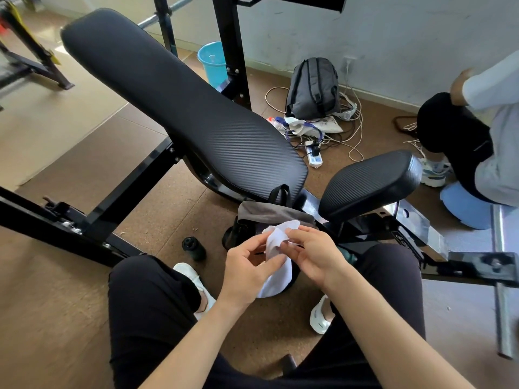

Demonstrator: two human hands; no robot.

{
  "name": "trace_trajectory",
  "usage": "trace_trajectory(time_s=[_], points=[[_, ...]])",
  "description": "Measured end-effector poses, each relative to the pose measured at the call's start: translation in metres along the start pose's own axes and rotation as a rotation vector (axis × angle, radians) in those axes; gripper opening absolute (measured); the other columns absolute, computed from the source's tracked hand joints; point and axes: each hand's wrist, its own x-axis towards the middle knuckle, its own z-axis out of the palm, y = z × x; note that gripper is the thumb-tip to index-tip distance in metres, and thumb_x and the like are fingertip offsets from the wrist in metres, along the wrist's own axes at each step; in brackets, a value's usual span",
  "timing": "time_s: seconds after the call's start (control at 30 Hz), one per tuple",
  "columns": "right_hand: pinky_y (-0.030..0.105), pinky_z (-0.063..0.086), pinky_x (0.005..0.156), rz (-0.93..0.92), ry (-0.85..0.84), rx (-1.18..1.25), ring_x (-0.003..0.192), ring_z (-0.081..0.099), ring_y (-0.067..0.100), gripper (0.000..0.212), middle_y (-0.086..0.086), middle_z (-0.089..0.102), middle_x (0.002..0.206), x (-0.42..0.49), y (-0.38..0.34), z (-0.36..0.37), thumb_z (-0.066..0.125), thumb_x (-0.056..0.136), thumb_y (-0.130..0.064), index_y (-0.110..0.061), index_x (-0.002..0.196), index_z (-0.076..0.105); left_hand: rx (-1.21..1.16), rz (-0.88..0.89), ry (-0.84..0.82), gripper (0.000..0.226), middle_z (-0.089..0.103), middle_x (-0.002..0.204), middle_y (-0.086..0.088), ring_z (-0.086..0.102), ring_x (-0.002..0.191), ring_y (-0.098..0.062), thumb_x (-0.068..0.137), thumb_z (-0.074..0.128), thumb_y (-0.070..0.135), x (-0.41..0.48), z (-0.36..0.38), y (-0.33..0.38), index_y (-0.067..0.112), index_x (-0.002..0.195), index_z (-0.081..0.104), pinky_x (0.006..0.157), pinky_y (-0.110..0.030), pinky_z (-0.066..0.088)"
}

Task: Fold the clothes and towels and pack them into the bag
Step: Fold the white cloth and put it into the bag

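A small white cloth [273, 276], shaped like a sock, hangs between my hands above my knees. My left hand [247, 269] pinches its left side and my right hand [311, 255] pinches its upper edge. Just beyond the cloth, a dark grey bag [273, 213] with black handles stands on the floor against the weight bench, its top open. The cloth covers part of the bag's mouth, so the inside of the bag is hidden.
A black padded weight bench [182, 108] and its seat pad [370, 181] stand ahead, on a black steel frame [84, 220]. A black bottle [193, 248] lies on the floor left of the bag. Farther off are a grey backpack [313, 88], tangled cables, a blue bucket [212, 63] and a crouching person [477, 136] at the right.
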Motion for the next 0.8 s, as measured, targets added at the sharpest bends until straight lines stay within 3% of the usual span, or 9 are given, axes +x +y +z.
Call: trace_trajectory(time_s=[0.13, 0.23, 0.37, 0.47, 0.57, 0.67, 0.8], points=[[0.029, 0.062, 0.069, -0.008, -0.065, 0.009, 0.074, 0.074, 0.023, 0.008, 0.017, 0.071, 0.084, -0.011, 0.001, 0.004, 0.059, 0.098, 0.001, 0.005, 0.097, 0.066, 0.018, 0.029, 0.102, 0.028, 0.078, 0.113, 0.008, 0.071, 0.112, -0.008, 0.092, 0.074, 0.015, 0.002, -0.001, -0.006, 0.017, 0.120, 0.075, 0.099, -0.032, 0.056], [0.036, 0.062, 0.079, -0.070, -0.050, -0.074, 0.086, 0.072, 0.029, 0.011, 0.018, 0.072, 0.092, -0.017, 0.006, 0.001, 0.064, 0.096, -0.005, 0.001, 0.104, 0.069, -0.013, 0.002, 0.207, 0.019, 0.079, 0.104, 0.008, 0.074, 0.104, -0.012, 0.094, 0.073, 0.017, 0.001, -0.001, -0.008, 0.025, 0.110, 0.079, 0.095, -0.043, 0.058], [0.034, 0.059, 0.092, -0.320, -0.125, -0.600, 0.104, 0.072, 0.016, 0.027, 0.000, 0.076, 0.108, -0.023, 0.021, -0.005, 0.077, 0.088, -0.013, -0.015, 0.114, 0.072, -0.121, -0.095, 0.239, 0.018, 0.080, 0.094, 0.001, 0.075, 0.095, -0.022, 0.093, 0.074, 0.018, 0.001, 0.005, -0.006, 0.034, 0.092, 0.081, 0.087, -0.048, 0.061], [0.033, 0.060, 0.090, -0.492, -0.160, -0.833, 0.103, 0.071, 0.008, 0.036, -0.009, 0.076, 0.106, -0.025, 0.030, -0.004, 0.079, 0.083, -0.013, -0.024, 0.117, 0.072, -0.150, -0.092, 0.167, 0.024, 0.079, 0.088, -0.004, 0.076, 0.091, -0.024, 0.092, 0.074, 0.011, -0.004, 0.012, 0.001, 0.032, 0.084, 0.081, 0.083, -0.040, 0.062], [0.038, 0.061, 0.087, -0.622, -0.115, -0.846, 0.096, 0.073, 0.011, 0.028, -0.007, 0.078, 0.099, -0.022, 0.030, -0.008, 0.075, 0.087, -0.006, -0.021, 0.111, 0.076, -0.165, -0.086, 0.071, 0.023, 0.080, 0.093, -0.005, 0.075, 0.096, -0.022, 0.095, 0.067, 0.004, -0.010, 0.014, 0.004, 0.022, 0.091, 0.082, 0.086, -0.033, 0.059], [0.036, 0.061, 0.088, -0.574, -0.213, -0.764, 0.096, 0.075, 0.015, 0.020, -0.001, 0.079, 0.099, -0.021, 0.022, -0.014, 0.072, 0.092, -0.007, -0.014, 0.110, 0.078, -0.228, -0.128, 0.032, 0.026, 0.079, 0.099, -0.012, 0.074, 0.100, -0.030, 0.099, 0.058, 0.002, -0.011, 0.008, 0.000, 0.011, 0.101, 0.082, 0.092, -0.045, 0.059], [0.028, 0.058, 0.083, -0.540, -0.258, -0.788, 0.092, 0.075, 0.014, 0.016, 0.000, 0.079, 0.094, -0.019, 0.013, -0.017, 0.066, 0.097, -0.015, -0.019, 0.106, 0.079, -0.226, -0.062, 0.042, 0.026, 0.078, 0.096, -0.014, 0.076, 0.087, -0.031, 0.100, 0.054, -0.003, -0.017, -0.006, 0.001, 0.006, 0.106, 0.077, 0.075, -0.038, 0.064]])
